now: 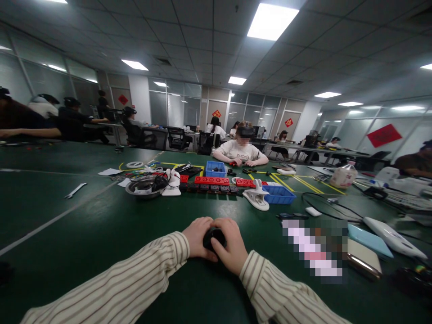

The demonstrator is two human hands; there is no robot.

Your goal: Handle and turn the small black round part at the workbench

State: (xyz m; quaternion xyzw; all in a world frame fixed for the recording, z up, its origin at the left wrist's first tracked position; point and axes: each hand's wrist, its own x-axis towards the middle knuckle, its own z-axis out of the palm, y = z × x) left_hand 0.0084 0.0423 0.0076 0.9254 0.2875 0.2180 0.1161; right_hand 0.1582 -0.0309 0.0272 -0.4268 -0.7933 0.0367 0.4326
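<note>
Both of my hands come together over the green table, around a small black rounded object that resembles a computer mouse. My left hand wraps its left side, and my right hand curves over its right side with the thumb across the near face. Fingers cover much of the object, so its exact kind is hard to make out. It rests on or just above the tabletop. Beyond my hands lies a row of red and black socket blocks, between two white clip stands.
A metal bowl with dark cables stands at the left, near a wrench. Blue bins sit beyond my hands. On the right are a gold-edged phone, a white power bank and a bottle. Someone sits opposite.
</note>
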